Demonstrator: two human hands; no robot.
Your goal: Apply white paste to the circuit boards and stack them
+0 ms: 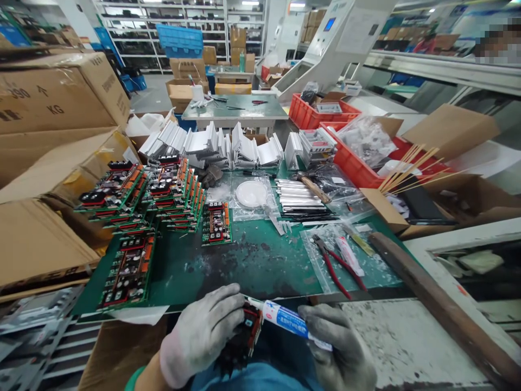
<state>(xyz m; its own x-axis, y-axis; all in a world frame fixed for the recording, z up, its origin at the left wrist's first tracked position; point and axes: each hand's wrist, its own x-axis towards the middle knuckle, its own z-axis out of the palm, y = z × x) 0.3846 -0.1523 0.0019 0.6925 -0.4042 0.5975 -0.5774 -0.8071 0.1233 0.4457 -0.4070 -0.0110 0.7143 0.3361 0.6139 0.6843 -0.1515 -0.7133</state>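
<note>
My left hand (207,328), in a pale work glove, is closed on a circuit board (250,328) with black and red parts, held below the front edge of the table. Much of that board is hidden behind the glove. In my gloved right hand (340,342) is a blue and white glue tube (291,321), its fingers wrapped round the rear end. The tube's thin white nozzle (253,300) points left, at the upper part of the board; whether it touches cannot be made out. A single circuit board (217,222) lies flat on the green table (260,266).
Stacked circuit boards (175,195) stand at the left beside cardboard boxes (61,92). White metal heat sinks (244,146) line the back. Red-handled pliers (337,266) and another tube (349,255) lie on a plastic bag at right. Nearby are a hammer (313,187) and red crates (350,157).
</note>
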